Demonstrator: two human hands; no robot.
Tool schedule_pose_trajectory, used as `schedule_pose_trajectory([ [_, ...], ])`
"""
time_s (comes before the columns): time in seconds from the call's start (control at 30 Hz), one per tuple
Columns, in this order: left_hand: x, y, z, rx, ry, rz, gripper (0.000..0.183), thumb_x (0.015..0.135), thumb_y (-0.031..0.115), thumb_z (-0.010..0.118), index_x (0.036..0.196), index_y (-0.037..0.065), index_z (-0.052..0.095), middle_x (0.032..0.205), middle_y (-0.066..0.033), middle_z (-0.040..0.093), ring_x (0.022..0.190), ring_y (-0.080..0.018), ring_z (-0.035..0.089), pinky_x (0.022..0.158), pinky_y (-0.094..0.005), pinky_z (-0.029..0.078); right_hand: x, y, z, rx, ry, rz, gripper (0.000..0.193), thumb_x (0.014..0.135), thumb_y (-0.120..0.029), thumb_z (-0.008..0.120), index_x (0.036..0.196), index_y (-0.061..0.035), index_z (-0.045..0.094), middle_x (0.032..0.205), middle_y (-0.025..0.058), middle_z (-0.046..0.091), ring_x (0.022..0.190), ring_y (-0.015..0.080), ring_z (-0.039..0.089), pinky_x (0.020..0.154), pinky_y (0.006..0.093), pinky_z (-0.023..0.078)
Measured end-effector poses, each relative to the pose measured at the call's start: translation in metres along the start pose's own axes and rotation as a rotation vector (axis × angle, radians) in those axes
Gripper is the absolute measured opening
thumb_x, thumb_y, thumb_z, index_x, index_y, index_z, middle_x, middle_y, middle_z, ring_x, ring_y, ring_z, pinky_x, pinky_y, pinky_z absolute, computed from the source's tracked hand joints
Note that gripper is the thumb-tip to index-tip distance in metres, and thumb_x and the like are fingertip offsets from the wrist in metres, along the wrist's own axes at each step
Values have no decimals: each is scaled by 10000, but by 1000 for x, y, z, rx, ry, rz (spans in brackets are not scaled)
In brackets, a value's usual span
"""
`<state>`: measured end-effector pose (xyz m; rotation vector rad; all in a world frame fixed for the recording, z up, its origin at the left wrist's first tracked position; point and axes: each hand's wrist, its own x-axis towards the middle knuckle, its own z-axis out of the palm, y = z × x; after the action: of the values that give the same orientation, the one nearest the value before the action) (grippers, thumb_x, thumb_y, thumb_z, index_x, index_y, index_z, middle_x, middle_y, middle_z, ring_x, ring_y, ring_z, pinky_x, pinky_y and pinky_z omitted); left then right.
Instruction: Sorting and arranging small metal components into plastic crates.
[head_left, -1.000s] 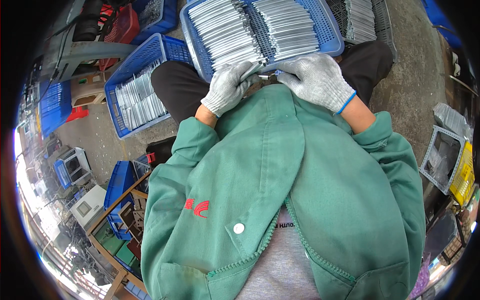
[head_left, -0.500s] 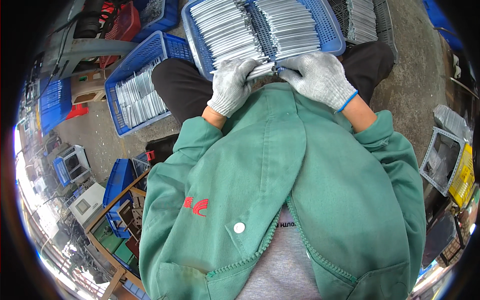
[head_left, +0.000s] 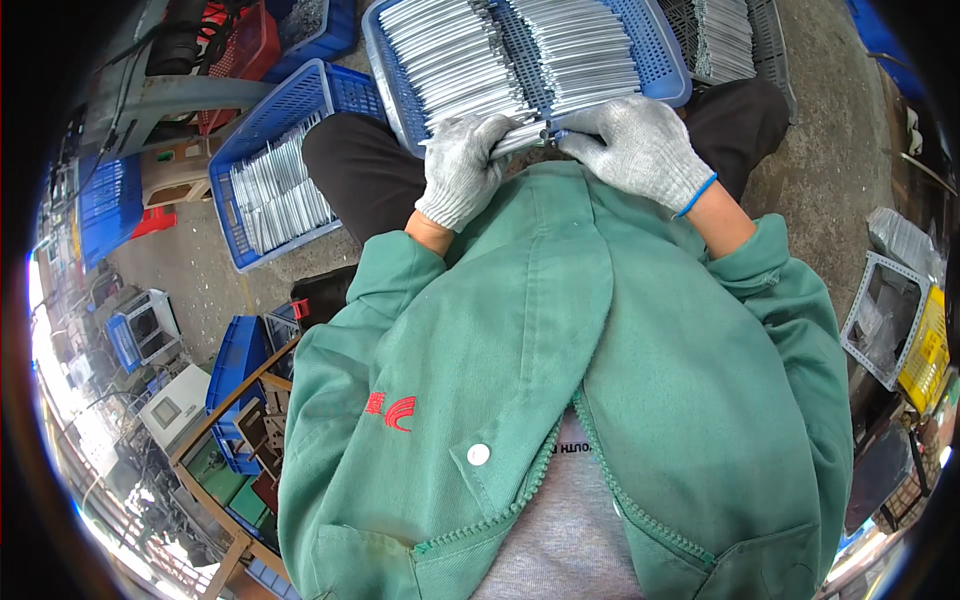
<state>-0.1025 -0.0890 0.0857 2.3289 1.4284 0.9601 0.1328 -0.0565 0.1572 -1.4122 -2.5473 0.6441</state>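
Observation:
My left hand (head_left: 458, 172), in a grey knit glove, is closed around a few thin silvery metal tubes (head_left: 518, 138). Their ends point right, toward my other hand. My right hand (head_left: 640, 152), gloved too with a blue cuff edge, pinches a small dark blue piece (head_left: 557, 136) against the tube ends; its kind is too small and covered to tell. Both hands are above my lap at the near edge of a blue plastic basket (head_left: 672, 92). Inside that basket lie two stacks of similar tubes, a left stack (head_left: 450, 65) and a right stack (head_left: 582, 58).
On the left, beside my knee, stands another blue basket (head_left: 232, 225) with shorter metal pieces. A grey crate (head_left: 778, 70) with more tubes is at the far right. A red basket (head_left: 262, 45) sits far left. A white perforated frame (head_left: 850, 335) lies at the right.
My right hand has shifted very slightly up and away from me at the tube ends. The left hand keeps its hold, almost unmoved.

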Motion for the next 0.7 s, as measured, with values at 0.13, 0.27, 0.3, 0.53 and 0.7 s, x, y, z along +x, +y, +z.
schedule_pose_trajectory([
  [0.13, -1, -2, -1, -13, -18, -6, 185, 840, 180, 750, 995, 87, 714, 817, -44, 694, 693, -248, 621, 736, -349, 486, 3, 2, 2, 5, -10, 39, 278, 893, -325, 646, 1047, -159, 808, 756, 91, 741, 622, 286, 662, 606, 390, 519],
  [0.27, -5, -6, 1, 0, -67, -56, 261, 796, 194, 763, 1039, 110, 718, 855, -40, 714, 720, -247, 650, 745, -363, 496, 2, 5, 9, -4, -39, 39, 281, 897, -325, 646, 1050, -155, 808, 775, 90, 749, 634, 295, 668, 617, 390, 524],
  [0.3, -5, -6, 2, 3, -54, -56, 259, 795, 193, 764, 1036, 111, 719, 845, -39, 710, 710, -247, 646, 739, -360, 495, 1, 4, 9, 23, -46, 35, 280, 899, -326, 647, 1050, -152, 807, 782, 92, 751, 641, 298, 671, 621, 390, 525],
  [0.53, 2, -10, 3, 14, 3, -54, 171, 847, 189, 749, 984, 92, 716, 832, -54, 712, 689, -274, 641, 705, -362, 494, 5, 4, 13, 168, -16, 98, 291, 916, -355, 631, 1029, -145, 797, 852, 94, 763, 738, 307, 705, 694, 410, 554],
  [0.7, 23, -32, 3, 164, -174, -244, 165, 907, 220, 709, 1026, 105, 712, 868, -73, 734, 718, -311, 666, 694, -398, 505, 8, 3, 13, 120, 39, 189, 302, 918, -374, 623, 995, -132, 786, 871, 99, 763, 769, 325, 709, 710, 427, 554],
])
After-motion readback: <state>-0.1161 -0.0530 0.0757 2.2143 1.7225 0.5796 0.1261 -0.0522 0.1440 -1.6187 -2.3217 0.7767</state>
